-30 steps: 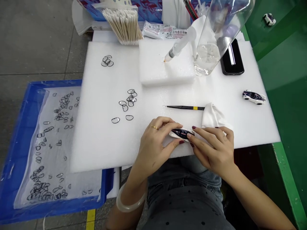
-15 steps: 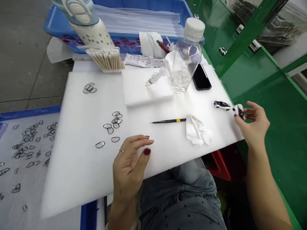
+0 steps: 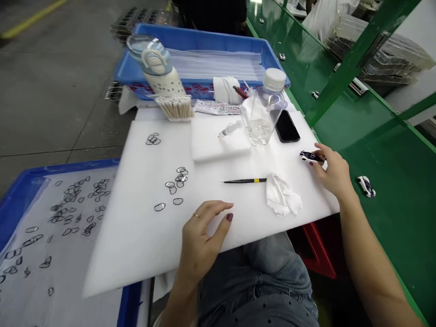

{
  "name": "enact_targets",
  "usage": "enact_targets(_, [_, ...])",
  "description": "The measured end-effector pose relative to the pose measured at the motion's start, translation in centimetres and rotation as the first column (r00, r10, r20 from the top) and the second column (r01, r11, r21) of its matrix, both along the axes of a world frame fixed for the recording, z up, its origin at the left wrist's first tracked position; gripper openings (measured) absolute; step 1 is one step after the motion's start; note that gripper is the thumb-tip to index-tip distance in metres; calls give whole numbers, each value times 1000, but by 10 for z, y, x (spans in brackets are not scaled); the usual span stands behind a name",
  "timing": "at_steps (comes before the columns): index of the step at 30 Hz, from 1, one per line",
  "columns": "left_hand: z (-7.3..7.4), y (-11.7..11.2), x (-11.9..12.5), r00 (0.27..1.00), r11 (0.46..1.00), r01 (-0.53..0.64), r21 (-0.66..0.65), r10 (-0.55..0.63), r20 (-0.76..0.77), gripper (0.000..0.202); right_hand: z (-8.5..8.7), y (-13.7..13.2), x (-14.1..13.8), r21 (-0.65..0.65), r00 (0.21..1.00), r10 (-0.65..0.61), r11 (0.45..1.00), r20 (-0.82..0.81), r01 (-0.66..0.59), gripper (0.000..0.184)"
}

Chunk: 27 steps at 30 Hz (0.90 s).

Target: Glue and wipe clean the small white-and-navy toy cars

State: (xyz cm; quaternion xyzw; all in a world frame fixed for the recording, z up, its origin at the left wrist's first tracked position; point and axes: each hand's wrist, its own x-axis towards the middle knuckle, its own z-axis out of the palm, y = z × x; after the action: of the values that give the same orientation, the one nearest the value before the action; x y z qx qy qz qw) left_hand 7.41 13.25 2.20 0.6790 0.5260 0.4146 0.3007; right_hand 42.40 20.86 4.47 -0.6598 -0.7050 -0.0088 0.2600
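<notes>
The toy car sits near the right edge of the white surface, its right end pinched by the right hand. Bare surface separates it from the phone and cloth. The left hand, fingers open, hangs above the near edge.

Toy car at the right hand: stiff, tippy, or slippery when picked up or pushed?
The toy car by the right hand is probably stiff, as its body looks like a hard moulded shell. It seems unlikely to tip: long and low. Its shiny dark top may feel slick.
</notes>
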Motion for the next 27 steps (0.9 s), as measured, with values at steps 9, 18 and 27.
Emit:
enact_targets(9, [-4, -39, 15, 947, 995, 11, 98, 21, -320, 80, 20, -14, -150, -100, 484, 867, 474, -122, -875, 28])
enact_targets(18, [-2, -28, 11, 948, 985, 158, 66, -133, -288, 63, 22, 102, -178, -74, 742, 431, 839, -514, -539, 19])
enact_targets(27, [5, 4, 13, 989, 991, 113, 68, -106, -102, 43, 46, 72, -165, 4, 489, 448, 741, -749, -672, 20])
